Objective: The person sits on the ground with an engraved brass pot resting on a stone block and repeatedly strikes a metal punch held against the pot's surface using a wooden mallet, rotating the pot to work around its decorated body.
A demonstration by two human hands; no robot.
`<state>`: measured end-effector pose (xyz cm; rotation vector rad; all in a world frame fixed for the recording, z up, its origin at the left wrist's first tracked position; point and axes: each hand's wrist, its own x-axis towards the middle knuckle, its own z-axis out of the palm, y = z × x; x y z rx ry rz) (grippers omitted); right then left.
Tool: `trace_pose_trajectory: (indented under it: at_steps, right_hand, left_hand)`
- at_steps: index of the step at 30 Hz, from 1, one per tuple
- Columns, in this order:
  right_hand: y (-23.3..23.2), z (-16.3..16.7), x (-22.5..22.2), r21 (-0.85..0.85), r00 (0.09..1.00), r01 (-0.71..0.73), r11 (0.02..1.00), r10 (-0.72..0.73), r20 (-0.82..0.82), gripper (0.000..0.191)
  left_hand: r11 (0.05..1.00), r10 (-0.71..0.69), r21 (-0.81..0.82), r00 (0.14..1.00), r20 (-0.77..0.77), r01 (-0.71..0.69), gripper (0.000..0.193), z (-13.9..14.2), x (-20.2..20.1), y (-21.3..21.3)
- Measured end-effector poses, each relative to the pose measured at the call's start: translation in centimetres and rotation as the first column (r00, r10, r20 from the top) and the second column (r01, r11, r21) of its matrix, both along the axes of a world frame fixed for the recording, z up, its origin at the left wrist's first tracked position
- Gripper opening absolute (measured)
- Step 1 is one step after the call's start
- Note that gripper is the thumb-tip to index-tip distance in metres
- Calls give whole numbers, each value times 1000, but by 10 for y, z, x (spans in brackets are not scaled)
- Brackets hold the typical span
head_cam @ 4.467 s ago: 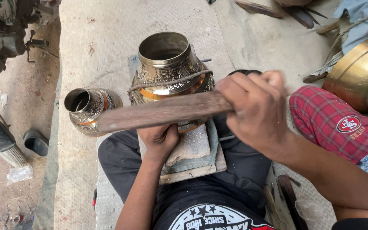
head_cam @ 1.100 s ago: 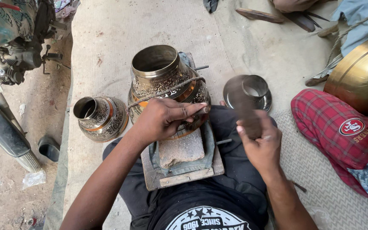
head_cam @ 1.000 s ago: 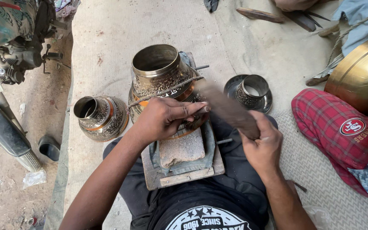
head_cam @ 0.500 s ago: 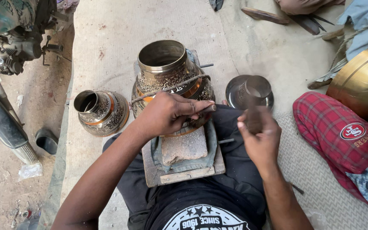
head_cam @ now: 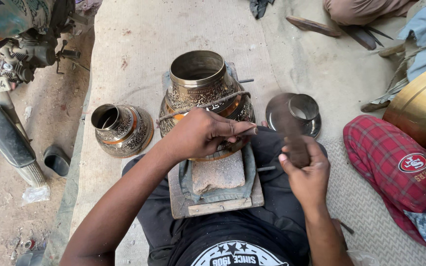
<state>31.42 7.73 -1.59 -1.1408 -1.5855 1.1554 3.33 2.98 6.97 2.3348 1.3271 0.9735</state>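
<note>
Centre frame: left hand (head_cam: pixel 200 134) fingers pinched on a thin punch (head_cam: pixel 246 131), its tip against the engraved brass pot (head_cam: pixel 204 101). Right of it, right hand (head_cam: pixel 305 172) fisted round a wooden stick (head_cam: pixel 290 133), blurred, raised beside the punch.

Lighting: bright, even daylight; shadows soft and short beneath the engraved brass pot (head_cam: pixel 204 101) and smaller vase (head_cam: pixel 121 129). Glare: mild sheen on pot rim and on large brass vessel (head_cam: pixel 420 106) at right edge. Blur: wooden mallet (head_cam: pixel 292 133) smeared. Wide-angle bending toward corners. Elsewhere sharp.
</note>
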Motion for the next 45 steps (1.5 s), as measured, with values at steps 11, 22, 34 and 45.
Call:
trace_pose_trajectory:
  at_steps: [11, 22, 34, 45]
  right_hand:
    - [-12, 5, 5, -5, 999, 25, 1000, -25, 36, 40]
    - [-20, 4, 1, 214, 960, 90, 973, -142, 242, 36]
    - [-25, 5, 1, 250, 939, 125, 960, -196, 282, 33]
    - [0, 7, -2, 304, 795, -24, 952, -166, 584, 41]
  left_hand:
    - [997, 42, -65, 994, -96, -49, 46, -3, 0, 5]
    - [997, 35, -71, 996, -81, -41, 53, 2, 1, 5]
    - [999, -10, -47, 999, -49, 8, 59, 0, -3, 6]
    - [937, 299, 95, 914, 272, -335, 60, -17, 14, -26]
